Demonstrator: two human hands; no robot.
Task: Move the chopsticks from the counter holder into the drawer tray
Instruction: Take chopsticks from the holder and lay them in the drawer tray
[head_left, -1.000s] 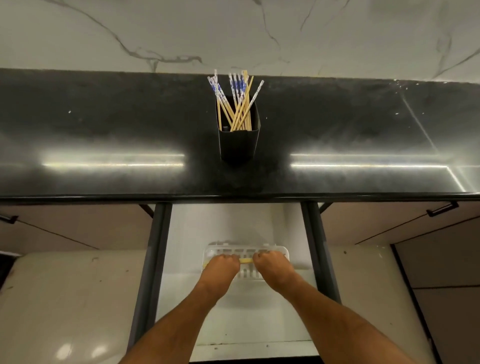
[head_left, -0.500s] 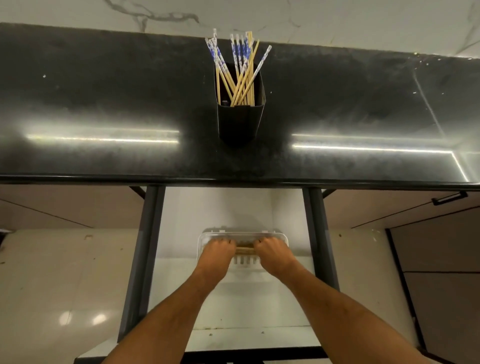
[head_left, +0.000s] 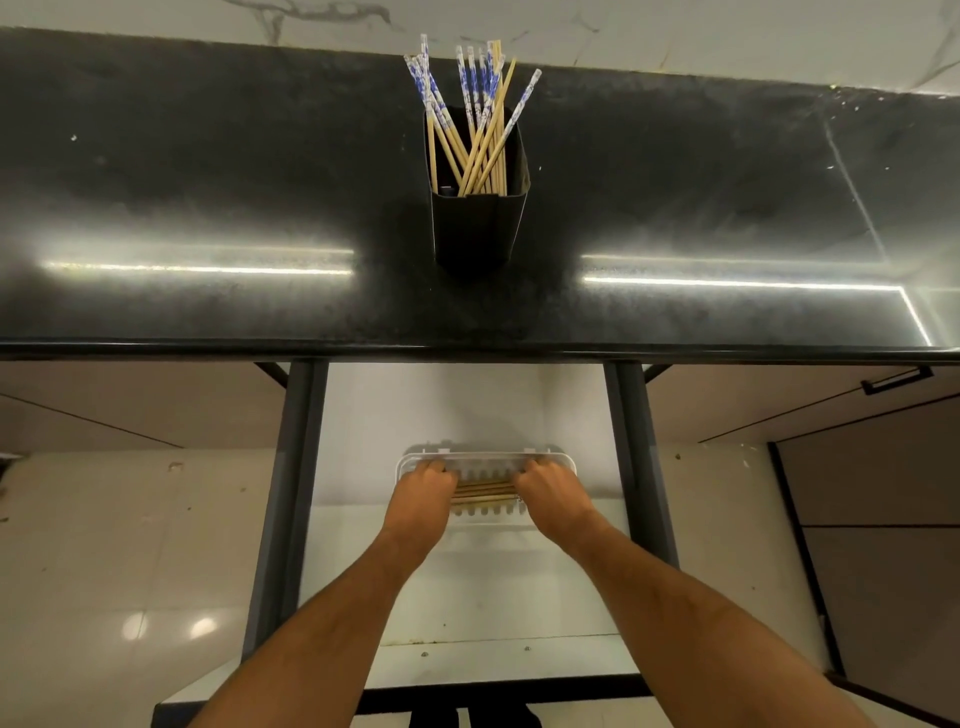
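Note:
A black holder (head_left: 475, 228) stands on the dark counter (head_left: 208, 208), with several bamboo chopsticks (head_left: 470, 119) with blue-and-white tops sticking out of it. Below, in the open drawer (head_left: 467, 587), lies a white slotted tray (head_left: 485, 460). Several chopsticks (head_left: 483, 493) lie sideways in the tray. My left hand (head_left: 423, 499) covers their left ends and my right hand (head_left: 553, 493) their right ends, fingers curled down over them. The fingertips are hidden inside the tray.
Dark drawer rails (head_left: 291, 493) run along both sides of the drawer. Closed cabinet fronts sit left and right, one with a black handle (head_left: 896, 379). A marble wall (head_left: 675, 31) rises behind the counter. Pale floor tiles (head_left: 130, 571) lie below.
The view has tilted down and closer. Both hands stayed in the tray, and more of the chopsticks now show between them.

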